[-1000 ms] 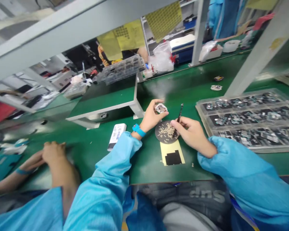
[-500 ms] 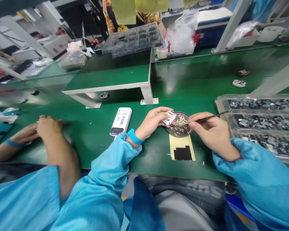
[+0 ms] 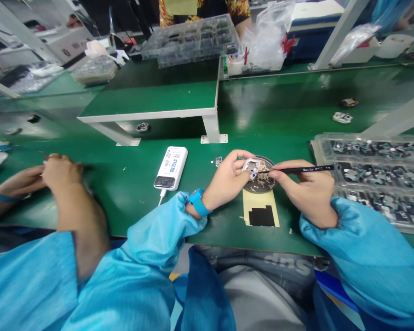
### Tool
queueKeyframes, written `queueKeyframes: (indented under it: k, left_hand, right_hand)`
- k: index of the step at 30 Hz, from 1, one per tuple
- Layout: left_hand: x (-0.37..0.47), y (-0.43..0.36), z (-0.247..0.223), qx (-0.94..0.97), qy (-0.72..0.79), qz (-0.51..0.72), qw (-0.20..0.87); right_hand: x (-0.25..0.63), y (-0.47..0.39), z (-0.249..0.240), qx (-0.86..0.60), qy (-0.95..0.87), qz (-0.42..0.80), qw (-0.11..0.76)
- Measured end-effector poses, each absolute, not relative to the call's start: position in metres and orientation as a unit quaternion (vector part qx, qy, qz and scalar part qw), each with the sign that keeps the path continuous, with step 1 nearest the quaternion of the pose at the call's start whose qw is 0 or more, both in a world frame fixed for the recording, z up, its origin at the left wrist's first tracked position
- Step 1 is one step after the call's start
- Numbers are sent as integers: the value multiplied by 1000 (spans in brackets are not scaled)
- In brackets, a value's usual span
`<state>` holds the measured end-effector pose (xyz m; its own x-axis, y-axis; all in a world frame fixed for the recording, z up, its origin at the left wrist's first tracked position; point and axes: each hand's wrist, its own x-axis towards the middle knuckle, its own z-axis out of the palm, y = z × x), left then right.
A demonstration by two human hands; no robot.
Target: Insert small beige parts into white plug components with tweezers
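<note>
My left hand (image 3: 229, 179) is closed on a small white part with a metallic middle (image 3: 251, 168), held over the left side of a round dark perforated dish (image 3: 262, 185). Tiny tan pieces lie in that dish. My right hand (image 3: 305, 188) pinches a slim black tool with pale lettering, like tweezers (image 3: 307, 169); its tip is at the white part. Under the dish's near edge lies a yellow sheet (image 3: 247, 207) bearing a black patch (image 3: 262, 217). A small metallic piece (image 3: 218, 161) rests just left of my left hand.
A white power bank (image 3: 172, 168) with a cable lies to the left. Clear compartment trays (image 3: 326, 158) full of small parts stand at right. Behind is a raised green shelf (image 3: 152, 99) carrying another tray (image 3: 200, 39). A co-worker's hands (image 3: 60, 172) are at far left.
The white part has turned in my left hand and the black tool has swung nearly level, its tip now at the part. A small metallic piece has come into sight left of my hand.
</note>
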<state>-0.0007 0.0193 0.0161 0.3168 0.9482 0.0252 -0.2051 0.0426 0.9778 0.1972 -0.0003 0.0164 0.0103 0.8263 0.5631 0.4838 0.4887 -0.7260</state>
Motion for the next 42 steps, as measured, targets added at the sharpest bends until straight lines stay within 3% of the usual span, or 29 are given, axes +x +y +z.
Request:
queueKeyframes:
  k: [8, 14, 21, 28, 42]
  left_hand:
    - [-1, 22, 14, 512, 363, 480, 613]
    - [-8, 32, 14, 495, 369, 493, 613]
    - [-13, 38, 13, 516, 381, 483, 596]
    - [-18, 41, 13, 617, 395, 395, 554]
    - [-8, 35, 12, 595, 446, 316, 589]
  right_hand:
    - [196, 3, 17, -505, -648, 246, 515]
    - [198, 6, 14, -426, -660, 357, 505]
    - [201, 4, 19, -438, -691, 353, 454]
    - [203, 2, 21, -415, -775, 391, 273]
    - [202, 2, 20, -400, -805, 364, 243]
